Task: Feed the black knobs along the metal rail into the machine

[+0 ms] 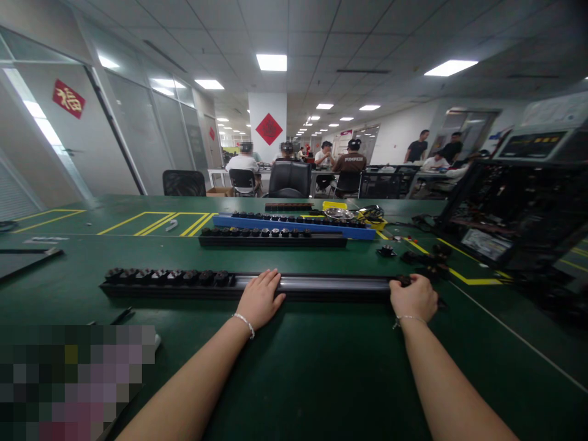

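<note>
A long black rail [335, 288] lies across the green table in front of me. Its left part carries a row of black knob-like pieces [160, 277]; a smooth shiny channel runs along the rest. My left hand [261, 299] rests on the rail near its middle, fingers stretched out over it. At the rail's right end, my right hand [414, 297] is closed with bent fingers on a small black piece [404, 280], mostly covered by the fingers. I cannot tell whether that piece sits in the channel or just above it.
Beyond lie a second black rail [275, 241] with similar pieces and a blue strip [362, 233]. Loose black parts [427, 260] and a metal dish [339, 214] are at the right back. An open machine case [514, 208] stands far right. People sit at distant tables.
</note>
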Action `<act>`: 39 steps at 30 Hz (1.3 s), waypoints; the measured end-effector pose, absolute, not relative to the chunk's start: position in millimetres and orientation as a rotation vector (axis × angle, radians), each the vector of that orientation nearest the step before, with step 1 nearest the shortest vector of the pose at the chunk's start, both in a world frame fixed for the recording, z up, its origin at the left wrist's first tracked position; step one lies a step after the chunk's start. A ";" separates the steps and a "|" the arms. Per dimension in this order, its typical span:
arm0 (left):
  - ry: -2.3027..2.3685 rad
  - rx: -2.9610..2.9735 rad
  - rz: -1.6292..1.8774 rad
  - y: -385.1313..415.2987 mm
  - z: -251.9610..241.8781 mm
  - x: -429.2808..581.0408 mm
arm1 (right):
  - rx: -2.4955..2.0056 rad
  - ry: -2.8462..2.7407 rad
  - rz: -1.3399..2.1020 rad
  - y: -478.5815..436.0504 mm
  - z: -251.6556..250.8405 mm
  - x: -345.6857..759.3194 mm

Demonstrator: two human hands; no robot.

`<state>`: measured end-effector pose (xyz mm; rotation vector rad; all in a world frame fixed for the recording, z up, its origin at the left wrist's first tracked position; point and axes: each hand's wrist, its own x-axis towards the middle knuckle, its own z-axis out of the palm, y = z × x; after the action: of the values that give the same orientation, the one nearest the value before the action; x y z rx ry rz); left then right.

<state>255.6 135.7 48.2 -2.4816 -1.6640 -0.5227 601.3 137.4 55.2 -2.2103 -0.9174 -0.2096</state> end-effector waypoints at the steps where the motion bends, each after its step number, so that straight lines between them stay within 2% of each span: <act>1: -1.663 -2.483 -0.522 135.8 48.0 255.5 | -2.210 -0.911 -0.202 137.4 55.2 601.6; 28: -1.677 -2.490 -0.524 135.6 49.1 255.3 | -2.108 -0.794 -0.234 139.0 48.4 612.5; 39: -1.674 -2.486 -0.521 134.9 50.6 255.9 | -2.200 -0.813 -0.116 139.2 49.5 620.1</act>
<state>255.9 134.9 50.6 -2.4857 -1.6743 -0.5205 620.1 139.2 49.5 -2.2005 -0.8128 -0.1162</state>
